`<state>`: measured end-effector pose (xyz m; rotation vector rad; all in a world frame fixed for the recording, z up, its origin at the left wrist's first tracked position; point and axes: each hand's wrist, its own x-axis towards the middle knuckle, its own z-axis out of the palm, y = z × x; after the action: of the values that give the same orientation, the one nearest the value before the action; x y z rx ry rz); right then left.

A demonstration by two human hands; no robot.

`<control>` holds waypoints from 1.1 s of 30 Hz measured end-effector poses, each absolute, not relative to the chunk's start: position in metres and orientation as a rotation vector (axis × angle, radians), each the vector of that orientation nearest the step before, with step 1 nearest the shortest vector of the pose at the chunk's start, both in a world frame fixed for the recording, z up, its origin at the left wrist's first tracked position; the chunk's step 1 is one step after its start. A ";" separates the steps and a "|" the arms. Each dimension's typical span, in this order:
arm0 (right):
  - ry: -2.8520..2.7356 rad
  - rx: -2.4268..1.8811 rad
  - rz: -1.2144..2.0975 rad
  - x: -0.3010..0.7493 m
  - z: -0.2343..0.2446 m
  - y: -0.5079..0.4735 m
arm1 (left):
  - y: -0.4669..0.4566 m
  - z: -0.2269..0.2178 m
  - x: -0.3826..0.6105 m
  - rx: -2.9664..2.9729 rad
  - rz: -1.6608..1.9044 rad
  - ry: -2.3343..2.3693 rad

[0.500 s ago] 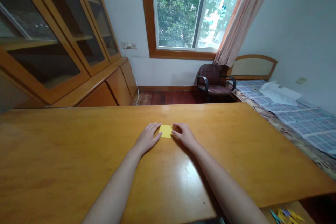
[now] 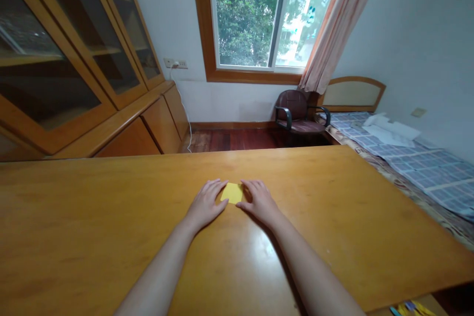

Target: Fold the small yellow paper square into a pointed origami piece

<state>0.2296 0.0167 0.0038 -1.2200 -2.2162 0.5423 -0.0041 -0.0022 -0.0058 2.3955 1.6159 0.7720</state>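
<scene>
1. Head view: yellow paper [image 2: 232, 193] flat on tabletop [image 2: 111, 237], between left hand [image 2: 205, 206] and right hand [image 2: 261, 203].
2. Thumbs parted from fingers on both, at its left and right edges.
3. Roughly square, about equally near both.

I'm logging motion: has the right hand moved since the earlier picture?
Yes: the right hand has drawn back slightly, away from the far edge of the table.

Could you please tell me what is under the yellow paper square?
The yellow paper square lies on the glossy brown wooden table; the patch directly underneath is covered, so anything there cannot be seen.
</scene>
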 end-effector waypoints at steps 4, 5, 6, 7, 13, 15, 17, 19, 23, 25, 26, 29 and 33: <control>-2.212 -1.214 0.541 0.230 0.005 0.017 | -0.004 -0.004 -0.003 2.387 0.733 1.621; -2.210 -1.211 0.541 0.230 0.005 0.017 | -0.004 -0.003 -0.003 2.383 0.722 1.623; -2.208 -1.211 0.540 0.230 0.005 0.017 | -0.005 -0.002 -0.002 2.380 0.715 1.625; -2.207 -1.211 0.542 0.230 0.005 0.017 | -0.005 -0.002 -0.002 2.381 0.711 1.624; -2.210 -1.207 0.549 0.229 0.003 0.017 | -0.007 0.001 -0.002 2.410 0.690 1.571; -2.209 -1.206 0.545 0.229 0.003 0.017 | -0.007 0.001 -0.002 2.414 0.683 1.559; -2.208 -1.203 0.541 0.229 0.004 0.017 | -0.006 0.001 -0.002 2.414 0.678 1.561; -2.205 -1.200 0.538 0.229 0.004 0.016 | -0.005 0.000 -0.003 2.412 0.674 1.568; -2.199 -1.190 0.538 0.229 0.005 0.016 | -0.003 -0.002 -0.004 2.411 0.675 1.579; -2.197 -1.183 0.545 0.229 0.004 0.016 | -0.002 -0.002 -0.004 2.408 0.681 1.574; -2.195 -1.181 0.550 0.229 0.004 0.016 | -0.002 -0.002 -0.004 2.405 0.683 1.568; -2.187 -1.173 0.567 0.230 0.005 0.016 | -0.001 -0.002 -0.005 2.385 0.703 1.550; -2.176 -1.150 0.569 0.231 0.005 0.016 | 0.001 -0.002 -0.007 2.340 0.717 1.541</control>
<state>0.2305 0.0161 0.0047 -1.1503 -2.1758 0.5689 -0.0065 0.0008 -0.0017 2.3396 1.5409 0.7170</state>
